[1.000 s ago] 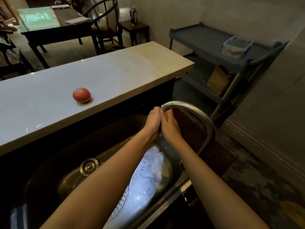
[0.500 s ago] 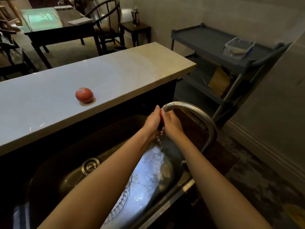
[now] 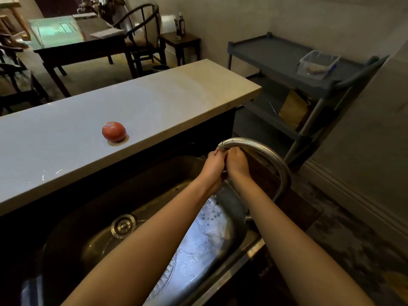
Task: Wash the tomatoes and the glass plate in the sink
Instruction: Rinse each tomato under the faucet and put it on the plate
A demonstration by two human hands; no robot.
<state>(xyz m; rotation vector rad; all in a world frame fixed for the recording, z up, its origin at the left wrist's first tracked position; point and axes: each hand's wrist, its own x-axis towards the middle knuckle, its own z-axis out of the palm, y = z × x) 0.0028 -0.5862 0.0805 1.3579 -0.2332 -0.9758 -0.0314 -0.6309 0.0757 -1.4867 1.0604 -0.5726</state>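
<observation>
Little has shifted since a moment ago: left hand (image 3: 213,165) and right hand (image 3: 237,164) stay cupped together under the curved steel tap spout (image 3: 254,149), contents hidden, above the patterned glass plate (image 3: 198,246) in the dark metal sink (image 3: 92,208), one red tomato (image 3: 114,131) on the pale counter (image 3: 154,102) to their left.

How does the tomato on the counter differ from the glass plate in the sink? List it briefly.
The tomato is red, round and opaque; the glass plate is clear and flat, with a cut pattern at its rim. The tomato sits on the counter in full view; the glass plate lies in the sink, partly hidden by the forearms. Both look wet, and neither is held.
</observation>
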